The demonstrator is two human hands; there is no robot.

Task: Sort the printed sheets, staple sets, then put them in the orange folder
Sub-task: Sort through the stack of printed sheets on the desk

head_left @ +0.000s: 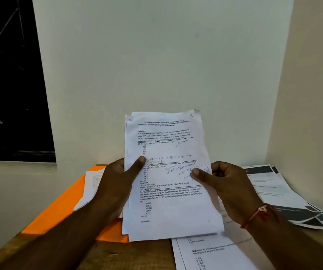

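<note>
I hold a small stack of printed sheets (168,149) upright above the table, its top page covered in typed maths questions and pen notes. My left hand (117,178) grips the stack's left edge with the thumb on the front. My right hand (223,182) grips the right edge the same way; a red thread is tied at its wrist. The orange folder (59,207) lies flat on the table at the left, under my left forearm, with a few white sheets (92,184) on it. No stapler is in view.
A fanned pile of printed pages with dark pictures (285,199) lies at the right by the side wall. More question sheets (211,254) lie on the wooden table (137,256) near the front. A white wall stands close behind; a dark window (10,84) is at the left.
</note>
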